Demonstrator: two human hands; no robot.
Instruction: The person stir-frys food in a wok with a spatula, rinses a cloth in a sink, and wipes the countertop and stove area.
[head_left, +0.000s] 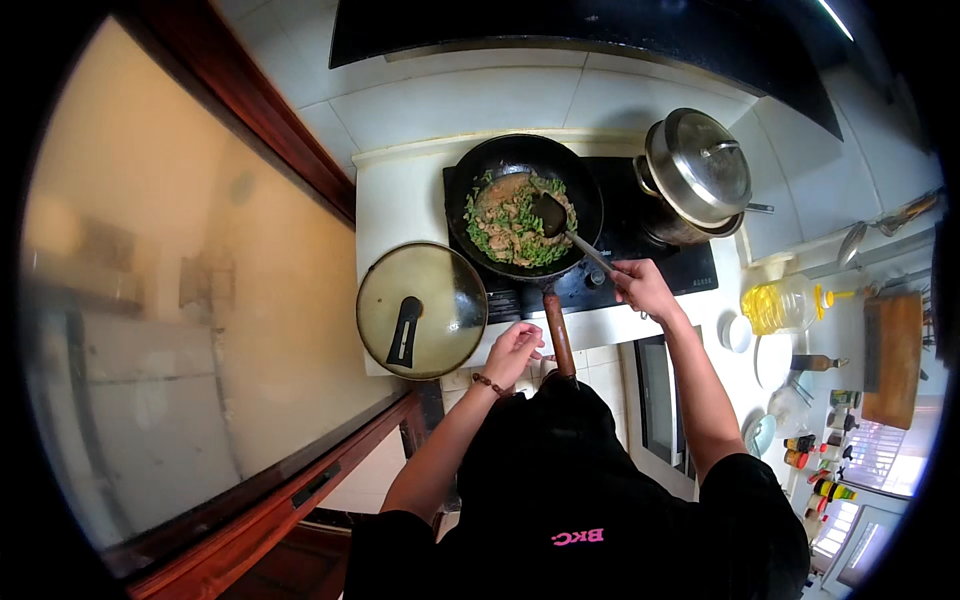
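My right hand (643, 288) grips the metal handle of a wok spatula (551, 215). Its broad dark blade rests among chopped green vegetables and pieces of meat (510, 225), with a little liquid around them. This food lies in a black wok (529, 150) on a black glass cooktop (645, 281). The wok's wooden handle (558, 330) points towards my body. Just left of that handle hovers my left hand (516, 351), fingers loosely bent and nothing visible in it.
A glass lid (382, 300) with a black handle lies left of the wok, partly over the counter edge. At right stands a lidded steel pot (694, 169). Beyond it are an oil bottle (776, 305), a white plate (772, 361) and several seasoning jars. A wood-framed glass panel (172, 262) borders the left.
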